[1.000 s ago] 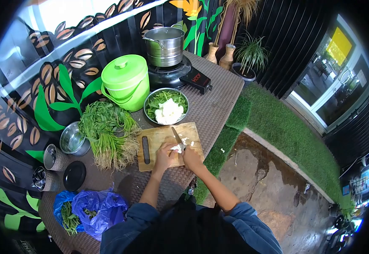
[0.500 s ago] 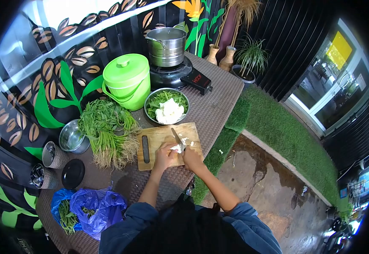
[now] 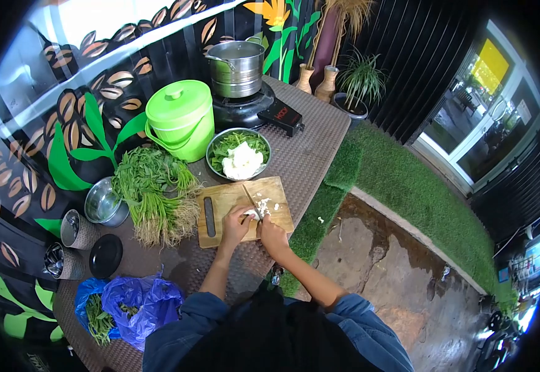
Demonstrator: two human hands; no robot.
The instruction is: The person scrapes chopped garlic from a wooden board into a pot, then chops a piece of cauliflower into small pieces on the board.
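My right hand (image 3: 273,237) is closed around the handle of a knife (image 3: 250,198), its blade angled over the wooden cutting board (image 3: 228,197). My left hand (image 3: 236,224) pinches a white piece of food (image 3: 250,214) against the board, right beside the blade. Its exact kind is too small to tell. Small white chopped bits (image 3: 266,203) lie scattered to the right of the knife. Just beyond the board stands a metal bowl (image 3: 269,159) of green leaves (image 3: 223,149) topped with white chunks (image 3: 243,162).
Rooted greens (image 3: 158,192) lie left of the board. Behind are a lidded green bucket (image 3: 180,118) and a metal pot (image 3: 237,68) on a black stove (image 3: 239,110). Farther left are a metal bowl (image 3: 105,201), cutlery holders (image 3: 74,230), a black lid (image 3: 106,255) and blue plastic bags (image 3: 143,307).
The knife has shifted slightly left and tilted more steeply across the white piece. More chopped white bits show on the board. The whole view has shifted a little.
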